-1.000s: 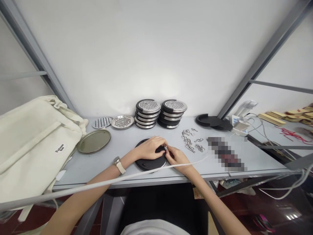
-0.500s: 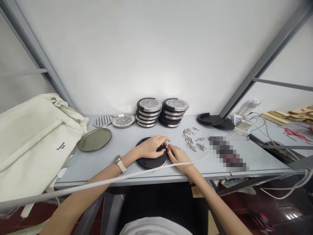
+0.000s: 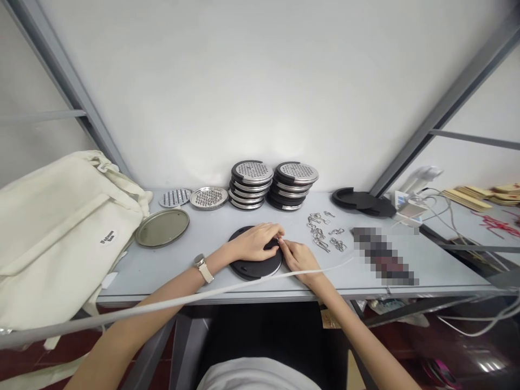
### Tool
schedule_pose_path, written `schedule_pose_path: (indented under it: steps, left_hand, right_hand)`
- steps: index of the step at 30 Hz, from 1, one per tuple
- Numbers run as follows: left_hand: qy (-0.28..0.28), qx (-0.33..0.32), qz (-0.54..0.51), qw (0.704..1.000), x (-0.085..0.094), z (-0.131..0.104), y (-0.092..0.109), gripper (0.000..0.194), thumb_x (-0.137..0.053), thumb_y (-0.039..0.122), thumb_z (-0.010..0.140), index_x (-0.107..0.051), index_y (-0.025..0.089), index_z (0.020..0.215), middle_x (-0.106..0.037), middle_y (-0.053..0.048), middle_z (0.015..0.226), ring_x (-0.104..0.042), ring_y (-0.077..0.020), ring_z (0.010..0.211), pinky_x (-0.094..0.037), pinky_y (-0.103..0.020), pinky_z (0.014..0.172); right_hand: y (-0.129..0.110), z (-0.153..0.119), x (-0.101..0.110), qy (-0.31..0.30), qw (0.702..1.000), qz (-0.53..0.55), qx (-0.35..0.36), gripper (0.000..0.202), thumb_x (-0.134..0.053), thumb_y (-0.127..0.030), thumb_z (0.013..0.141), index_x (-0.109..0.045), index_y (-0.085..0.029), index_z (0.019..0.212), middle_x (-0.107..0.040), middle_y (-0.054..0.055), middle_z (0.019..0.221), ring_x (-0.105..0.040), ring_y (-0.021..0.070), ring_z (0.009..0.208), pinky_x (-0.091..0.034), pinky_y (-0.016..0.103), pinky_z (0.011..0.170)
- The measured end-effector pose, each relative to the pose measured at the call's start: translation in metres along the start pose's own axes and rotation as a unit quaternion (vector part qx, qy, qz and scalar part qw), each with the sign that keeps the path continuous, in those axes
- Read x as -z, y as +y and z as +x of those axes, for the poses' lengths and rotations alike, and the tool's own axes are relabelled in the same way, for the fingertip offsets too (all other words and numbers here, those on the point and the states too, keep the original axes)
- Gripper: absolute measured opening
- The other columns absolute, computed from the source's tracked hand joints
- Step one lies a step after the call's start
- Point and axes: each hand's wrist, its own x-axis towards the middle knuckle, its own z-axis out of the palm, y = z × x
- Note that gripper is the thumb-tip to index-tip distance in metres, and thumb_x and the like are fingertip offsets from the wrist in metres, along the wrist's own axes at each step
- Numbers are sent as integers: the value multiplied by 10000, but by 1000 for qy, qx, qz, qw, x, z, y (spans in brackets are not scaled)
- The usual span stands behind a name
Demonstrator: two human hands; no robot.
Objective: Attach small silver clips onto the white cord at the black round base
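A black round disc [image 3: 260, 268] with a thin metallic rim lies flat near the table's front edge. Across its top rests my left hand [image 3: 257, 242], fingers bent toward the right edge, its thumb on the surface; it steadies the disc. My right hand [image 3: 298, 258] is closed in a pinch at that same edge, its fingertips meeting those of the left. Whatever small thing is between the fingertips is hidden. Just right of the hands lies a loose group of small metal clips [image 3: 318, 233].
Behind stand two stacks of round graters [image 3: 252, 187] in black holders. Loose grater plates [image 3: 209, 198] and an olive-coloured round plate [image 3: 162, 227] lie left, beside a cream bag [image 3: 77, 216]. Black holders [image 3: 353, 199] lie right. A white cable [image 3: 227, 290] crosses before my arms.
The view has shifted slightly, so things sit a little further right. My fingertips have come closer together at the disc's edge, covering a small shiny bit visible before.
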Motion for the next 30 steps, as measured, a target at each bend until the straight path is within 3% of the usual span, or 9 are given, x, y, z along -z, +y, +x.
schedule_pose_path:
  steps: [10, 21, 30]
  left_hand:
    - [17, -13, 35, 999, -1, -1, -1, 354, -545, 151, 775, -441, 170, 1114, -557, -89, 1088, -535, -218, 1014, -421, -344, 922]
    - [-7, 9, 9, 1000, -1, 0, -3, 415, -563, 163, 784, -404, 191, 1167, -628, -36, 993, -564, -212, 955, -381, -351, 904]
    - [-17, 13, 20, 1000, 0, 1, -3, 351, -555, 183, 807, -439, 197, 1138, -622, -44, 1028, -565, -212, 975, -375, -346, 911]
  right_hand:
    - [-1, 11, -2, -20, 997, -3, -80, 540, -234, -430, 959, -593, -186, 639, -677, 83, 668, -613, 184, 638, -322, 253, 588]
    - [2, 4, -2, -21, 999, -4, -31, 478, -250, -375, 964, -602, -187, 699, -688, 76, 706, -635, 182, 679, -340, 243, 611]
    - [5, -1, -4, 19, 999, 34, -8, 264, -302, -297, 911, -444, -203, 710, -546, 7, 590, -503, 145, 542, -301, 236, 558]
